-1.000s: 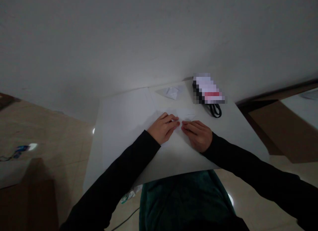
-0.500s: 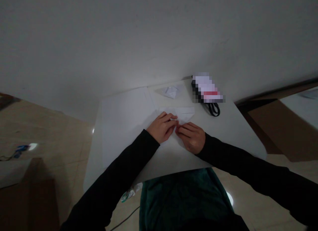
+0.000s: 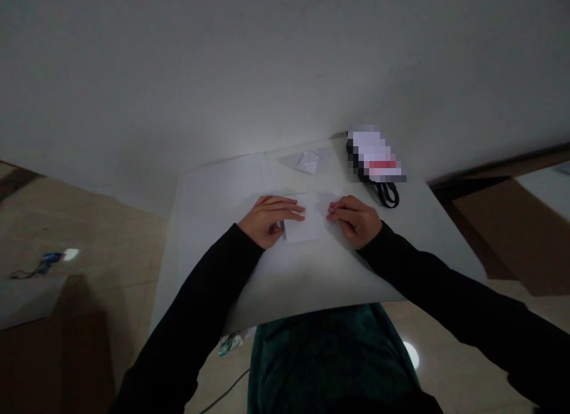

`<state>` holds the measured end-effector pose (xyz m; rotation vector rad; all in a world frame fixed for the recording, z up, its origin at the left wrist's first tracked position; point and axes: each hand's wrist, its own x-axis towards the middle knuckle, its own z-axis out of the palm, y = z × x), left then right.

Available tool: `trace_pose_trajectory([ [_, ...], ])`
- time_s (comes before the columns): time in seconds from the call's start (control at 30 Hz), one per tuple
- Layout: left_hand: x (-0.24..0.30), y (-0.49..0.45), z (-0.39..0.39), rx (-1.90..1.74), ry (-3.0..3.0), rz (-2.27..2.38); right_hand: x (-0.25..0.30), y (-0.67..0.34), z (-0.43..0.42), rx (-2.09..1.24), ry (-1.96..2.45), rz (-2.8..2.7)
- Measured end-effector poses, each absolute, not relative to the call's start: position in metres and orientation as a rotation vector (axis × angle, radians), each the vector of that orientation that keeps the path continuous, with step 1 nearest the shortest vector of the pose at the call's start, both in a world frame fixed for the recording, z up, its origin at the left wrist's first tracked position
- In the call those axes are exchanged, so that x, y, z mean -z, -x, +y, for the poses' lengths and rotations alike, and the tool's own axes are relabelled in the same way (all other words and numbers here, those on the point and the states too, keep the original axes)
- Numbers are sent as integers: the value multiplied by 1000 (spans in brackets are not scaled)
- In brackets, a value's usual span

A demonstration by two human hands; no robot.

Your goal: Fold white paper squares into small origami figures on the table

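Right hand (image 3: 357, 223) shifted outward, white paper (image 3: 303, 228) partly under left hand (image 3: 269, 218).

No text, label, brand, number or sign can be read. Right of the upper centre of the frame, a dark-edged object with a strap (image 3: 376, 155) shows a pale face crossed by a red band (the whole face is broken into coarse blocks, so any wording there is lost). At the far left, a small blue item (image 3: 50, 261) on the floor is too small and dim to tell whether it bears print.
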<state>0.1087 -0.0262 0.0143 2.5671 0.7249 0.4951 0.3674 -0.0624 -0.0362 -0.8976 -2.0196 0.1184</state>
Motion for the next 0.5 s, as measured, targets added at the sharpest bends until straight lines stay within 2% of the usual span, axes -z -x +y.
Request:
trace_pose_trajectory([
  [0.23,-18,-110,-24,-515,-2556,746,33,-365,-64,-153,863,-2054],
  [0.5,-10,-126,-15,-540,-2246,762,35,-361,-68,-106,929,-2164],
])
